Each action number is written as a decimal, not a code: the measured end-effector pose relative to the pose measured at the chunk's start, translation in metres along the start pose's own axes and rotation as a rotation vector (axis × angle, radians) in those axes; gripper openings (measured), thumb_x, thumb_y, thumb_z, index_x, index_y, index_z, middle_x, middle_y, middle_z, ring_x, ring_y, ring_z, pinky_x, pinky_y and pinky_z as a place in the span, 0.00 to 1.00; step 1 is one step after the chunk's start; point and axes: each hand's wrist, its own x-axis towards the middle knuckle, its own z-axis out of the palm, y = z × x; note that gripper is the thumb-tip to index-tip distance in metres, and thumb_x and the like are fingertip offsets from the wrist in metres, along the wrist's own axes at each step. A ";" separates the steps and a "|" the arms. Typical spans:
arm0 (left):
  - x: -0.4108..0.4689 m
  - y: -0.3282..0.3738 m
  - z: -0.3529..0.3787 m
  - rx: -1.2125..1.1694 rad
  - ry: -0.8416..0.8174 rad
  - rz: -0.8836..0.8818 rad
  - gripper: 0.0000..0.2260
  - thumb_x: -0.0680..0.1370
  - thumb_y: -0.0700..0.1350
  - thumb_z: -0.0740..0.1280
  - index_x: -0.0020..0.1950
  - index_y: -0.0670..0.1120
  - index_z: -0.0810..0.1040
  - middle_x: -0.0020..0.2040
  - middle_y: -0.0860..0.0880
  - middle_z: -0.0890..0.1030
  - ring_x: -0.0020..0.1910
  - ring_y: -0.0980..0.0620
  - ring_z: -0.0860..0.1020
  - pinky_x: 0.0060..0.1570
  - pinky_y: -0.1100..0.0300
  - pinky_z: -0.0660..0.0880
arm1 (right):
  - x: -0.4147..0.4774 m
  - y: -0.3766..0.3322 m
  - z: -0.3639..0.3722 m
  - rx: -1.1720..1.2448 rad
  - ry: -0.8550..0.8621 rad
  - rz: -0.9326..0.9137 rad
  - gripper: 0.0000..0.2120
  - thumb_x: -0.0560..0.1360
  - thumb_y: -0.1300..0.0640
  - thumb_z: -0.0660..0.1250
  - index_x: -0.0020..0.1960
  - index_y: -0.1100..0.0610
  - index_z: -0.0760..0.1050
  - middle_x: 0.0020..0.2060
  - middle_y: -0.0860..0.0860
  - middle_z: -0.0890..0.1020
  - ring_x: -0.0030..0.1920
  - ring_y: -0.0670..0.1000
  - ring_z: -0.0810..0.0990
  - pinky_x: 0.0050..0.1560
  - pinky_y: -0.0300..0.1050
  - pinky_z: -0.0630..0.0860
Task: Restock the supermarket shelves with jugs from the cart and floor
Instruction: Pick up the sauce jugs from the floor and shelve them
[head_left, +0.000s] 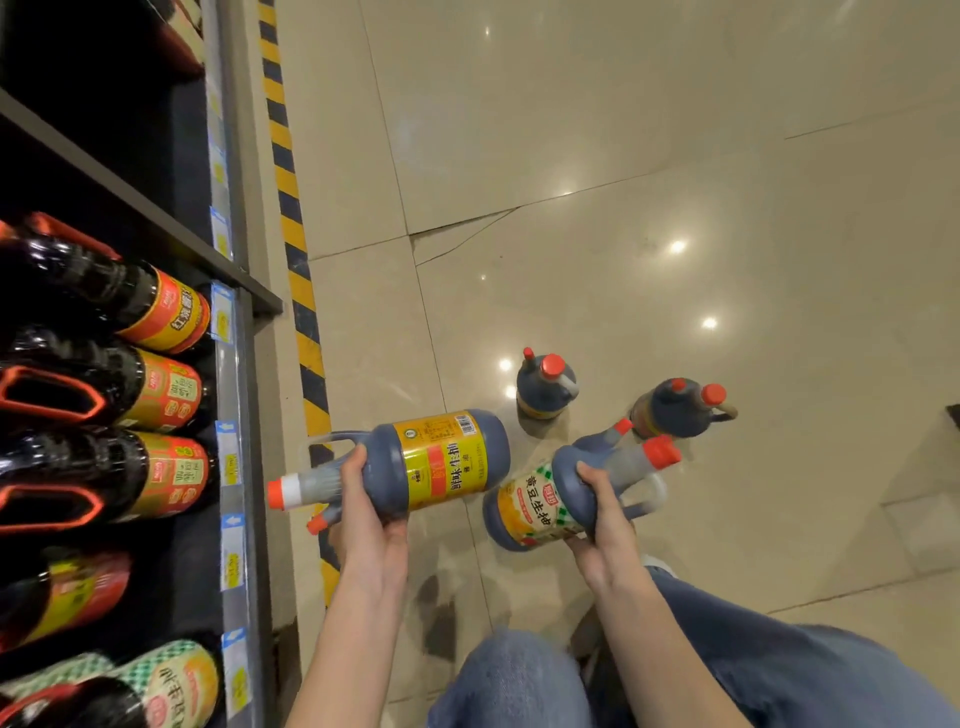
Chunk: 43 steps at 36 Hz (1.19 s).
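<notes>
My left hand (371, 525) grips a dark jug with a yellow label (441, 460) by its shoulder; the jug lies sideways, its orange cap pointing left toward the shelf (244, 415). In my right hand (605, 525) is a second dark jug with a green-checked yellow label (540, 512), tilted, cap up to the right. Two more dark jugs stand on the floor beyond: one (545, 387) in the middle, another (678, 408) to its right. The shelf at the left holds several dark bottles with red and yellow labels (156, 395).
A yellow-and-black hazard stripe (296, 249) runs along the shelf base. The glossy tiled floor (623, 156) has a cracked tile. My knees in blue jeans (519, 680) are at the bottom. Price tags line the shelf edge. A dark object edge shows at far right.
</notes>
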 end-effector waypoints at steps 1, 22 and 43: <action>-0.012 0.009 0.002 -0.004 0.006 -0.009 0.32 0.63 0.54 0.75 0.65 0.47 0.73 0.57 0.45 0.82 0.54 0.46 0.82 0.57 0.46 0.77 | -0.014 -0.009 0.004 -0.009 -0.013 -0.007 0.27 0.67 0.57 0.73 0.65 0.59 0.72 0.56 0.59 0.81 0.56 0.60 0.79 0.58 0.58 0.76; -0.350 0.269 0.057 -0.115 0.096 0.305 0.10 0.72 0.43 0.73 0.44 0.47 0.72 0.44 0.49 0.81 0.43 0.51 0.81 0.47 0.52 0.78 | -0.368 -0.228 0.100 -0.329 -0.332 -0.165 0.18 0.65 0.60 0.75 0.52 0.57 0.73 0.43 0.52 0.81 0.42 0.50 0.78 0.36 0.43 0.71; -0.582 0.428 -0.064 -0.447 0.067 0.659 0.34 0.66 0.47 0.77 0.66 0.36 0.67 0.59 0.44 0.79 0.46 0.49 0.82 0.39 0.55 0.80 | -0.647 -0.215 0.115 -0.515 -0.697 -0.249 0.24 0.67 0.55 0.74 0.59 0.60 0.73 0.52 0.57 0.82 0.46 0.54 0.79 0.38 0.46 0.72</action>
